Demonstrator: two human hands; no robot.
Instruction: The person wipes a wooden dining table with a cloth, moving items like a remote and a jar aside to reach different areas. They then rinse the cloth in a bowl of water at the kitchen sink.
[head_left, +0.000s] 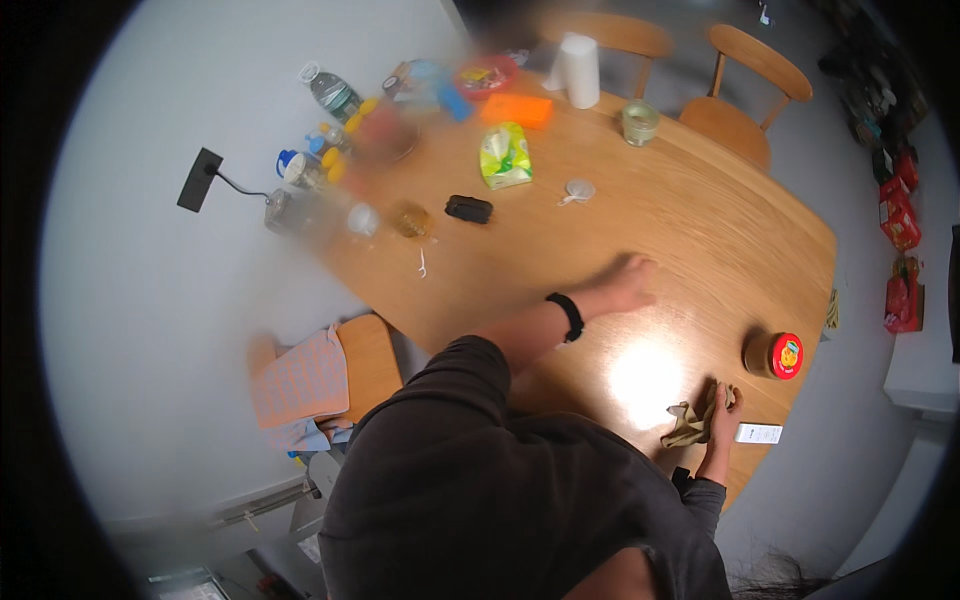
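Observation:
My left hand (636, 283), with a black band on its wrist, is over the middle of the wooden table (712, 225); it is blurred, and its finger pose is unclear. At the table's near right side, my right hand (724, 420) grips a crumpled olive-brown cloth (688, 426). A white remote control (758, 433) lies just right of that hand. Beyond it, a jar with a red lid (776, 355) is near the right edge. A glare spot shines on the wood between my hands.
Toward the far side are a black case-like object (469, 209), a green tissue pack (506, 156), a glass cup (640, 123), a paper towel roll (580, 71) and a round strainer-like item (579, 190). Bottles (330, 91) crowd the left end. Wooden chairs (726, 124) are beyond.

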